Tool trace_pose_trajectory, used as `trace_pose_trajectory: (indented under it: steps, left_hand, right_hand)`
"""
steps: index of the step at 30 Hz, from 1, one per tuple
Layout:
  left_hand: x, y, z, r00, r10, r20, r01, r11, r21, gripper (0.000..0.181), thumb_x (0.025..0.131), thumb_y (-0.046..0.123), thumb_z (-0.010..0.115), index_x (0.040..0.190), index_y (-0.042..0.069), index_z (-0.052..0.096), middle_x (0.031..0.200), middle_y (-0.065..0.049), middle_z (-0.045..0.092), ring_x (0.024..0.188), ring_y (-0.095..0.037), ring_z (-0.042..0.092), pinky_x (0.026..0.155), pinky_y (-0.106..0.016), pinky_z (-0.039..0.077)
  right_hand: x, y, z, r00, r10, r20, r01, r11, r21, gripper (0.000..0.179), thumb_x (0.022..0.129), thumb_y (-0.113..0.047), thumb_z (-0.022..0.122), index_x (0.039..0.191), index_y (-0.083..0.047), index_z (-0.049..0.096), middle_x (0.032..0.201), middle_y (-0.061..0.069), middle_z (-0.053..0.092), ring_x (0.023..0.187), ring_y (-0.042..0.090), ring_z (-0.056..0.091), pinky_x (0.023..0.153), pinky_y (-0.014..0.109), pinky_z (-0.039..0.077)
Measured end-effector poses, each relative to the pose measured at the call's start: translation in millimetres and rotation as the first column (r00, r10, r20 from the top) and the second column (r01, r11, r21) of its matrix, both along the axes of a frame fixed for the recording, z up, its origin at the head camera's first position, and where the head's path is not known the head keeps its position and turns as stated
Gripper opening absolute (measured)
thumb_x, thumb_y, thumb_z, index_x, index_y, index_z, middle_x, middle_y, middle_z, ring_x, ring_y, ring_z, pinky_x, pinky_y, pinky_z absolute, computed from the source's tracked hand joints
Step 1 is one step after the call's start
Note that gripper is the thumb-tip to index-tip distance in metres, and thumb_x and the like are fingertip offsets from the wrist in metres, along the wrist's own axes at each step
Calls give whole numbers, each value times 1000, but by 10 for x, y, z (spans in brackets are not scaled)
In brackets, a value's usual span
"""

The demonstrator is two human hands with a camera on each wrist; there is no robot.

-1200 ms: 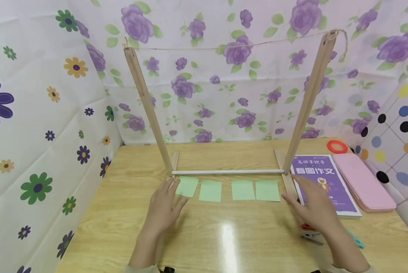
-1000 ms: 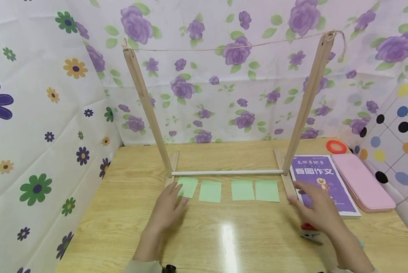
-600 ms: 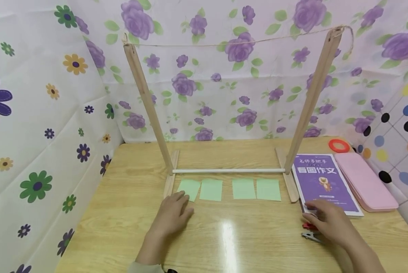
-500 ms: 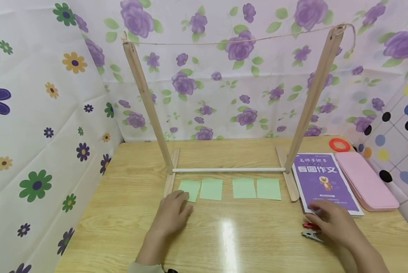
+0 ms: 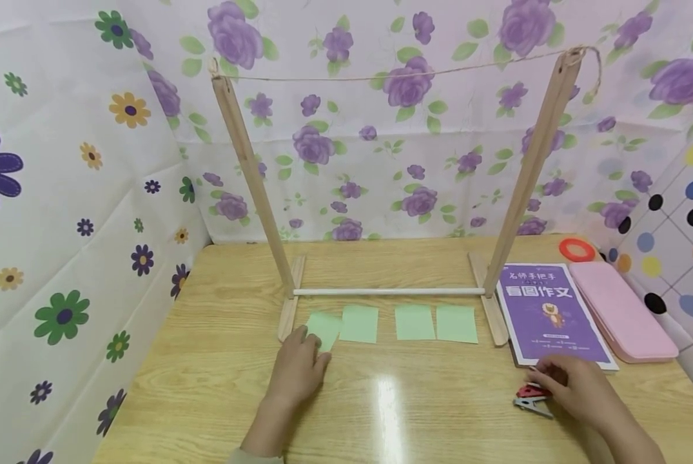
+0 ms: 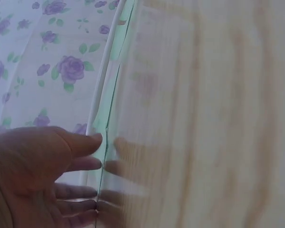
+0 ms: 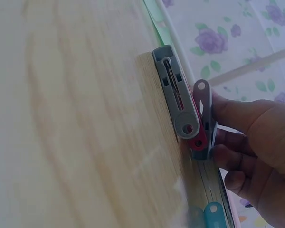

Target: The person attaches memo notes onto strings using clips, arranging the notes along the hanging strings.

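In the head view my left hand point(image 5: 296, 367) rests its fingertips on the leftmost green sticky note point(image 5: 325, 330), fingers mostly extended. That note lies tilted; in the left wrist view my thumb is at the green paper's edge point(image 6: 104, 114). My right hand point(image 5: 578, 390) pinches a grey clothespin point(image 7: 205, 114) between thumb and fingers, low beside the others. Next to it lie a second grey clothespin point(image 7: 176, 92) and a red clothespin point(image 5: 532, 390). A teal clothespin point(image 7: 214, 216) shows at the bottom of the right wrist view.
Several green notes point(image 5: 414, 322) lie before a wooden frame point(image 5: 523, 174) with a white crossbar point(image 5: 389, 292) and a string point(image 5: 346, 78) between its post tops. To the right are a purple book point(image 5: 549, 316), a pink case point(image 5: 624, 312) and a red ring point(image 5: 577, 250).
My right hand has moved from beside the frame's right foot down to the clothespins and now pinches one. My left hand has shifted toward me, and the leftmost note has slid the same way.
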State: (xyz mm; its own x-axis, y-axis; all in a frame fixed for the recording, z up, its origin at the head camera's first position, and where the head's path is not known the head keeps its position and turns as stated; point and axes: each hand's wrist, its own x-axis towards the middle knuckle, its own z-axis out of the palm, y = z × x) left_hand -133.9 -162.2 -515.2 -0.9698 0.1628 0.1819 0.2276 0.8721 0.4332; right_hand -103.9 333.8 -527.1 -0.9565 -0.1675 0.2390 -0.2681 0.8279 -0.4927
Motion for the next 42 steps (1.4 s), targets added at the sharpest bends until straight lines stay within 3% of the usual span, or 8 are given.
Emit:
trace_pose_trajectory:
  steps: [5,9,16,21,27,33,36,42]
  left_hand:
    - [49,39,42,997,77,9,-77,996,45,27,84,13,85,94,-6,69,118,-24,60,102,-36,60,83,-45,60]
    - [63,60,93,988,140,66,-145,986,76,45,81,14,87,114,-9,65,120,-27,58,104,-40,59,80,-48,61]
    - [45,-1,149,965,195,175,-210,975,71,87,70,22,94,136,-12,50,110,-26,65,97,-42,67,80,-56,61]
    - [80,-40,147,960,179,215,-205,973,102,72,71,24,93,125,-10,60,95,-17,70,85,-32,69,72,-48,63]
    - [105,-42,104,971,175,162,-192,977,95,47,79,27,88,109,-4,71,100,-14,63,83,-25,58,68,-40,59]
    - [97,-22,87,974,190,127,-203,975,94,67,77,19,90,128,-10,58,119,-23,58,100,-34,58,83,-47,60]
    - [105,-12,128,964,205,167,-219,973,71,78,73,21,92,131,-15,53,108,-24,60,89,-31,60,72,-44,60]
    - [155,-26,175,956,189,224,-210,975,74,50,77,18,89,110,-11,65,91,-16,69,79,-30,66,69,-46,61]
  right_hand:
    - [29,9,19,1000,2,15,-2,1000,-7,17,82,-19,87,83,-19,70,69,-16,55,60,-2,46,50,20,42]
    - [52,6,33,997,16,71,-16,1000,10,31,77,-30,90,96,-12,75,73,-13,55,63,-1,46,51,20,42]
    - [37,-37,6,997,75,-33,-74,997,28,33,73,-22,92,98,-10,75,68,-14,45,58,-3,37,46,19,32]
    - [49,-79,54,999,31,-24,-31,1000,6,33,78,-17,90,104,-5,74,64,-13,44,55,-2,37,44,19,32]
    - [29,-125,122,998,-8,-62,7,1000,-16,39,80,-18,88,112,-2,73,63,-11,49,55,-1,40,45,19,34]
    - [-4,-201,134,986,20,-165,-28,999,-43,37,77,-14,90,108,-2,73,69,-11,55,58,-3,43,46,19,40]
    - [-12,-245,136,982,28,-189,-38,998,-54,37,76,-12,90,107,-2,73,66,-12,53,56,-3,43,44,19,39]
    - [-36,-336,140,973,29,-230,-50,995,-86,38,75,-6,89,108,-2,72,67,-11,56,56,-3,46,44,16,41]
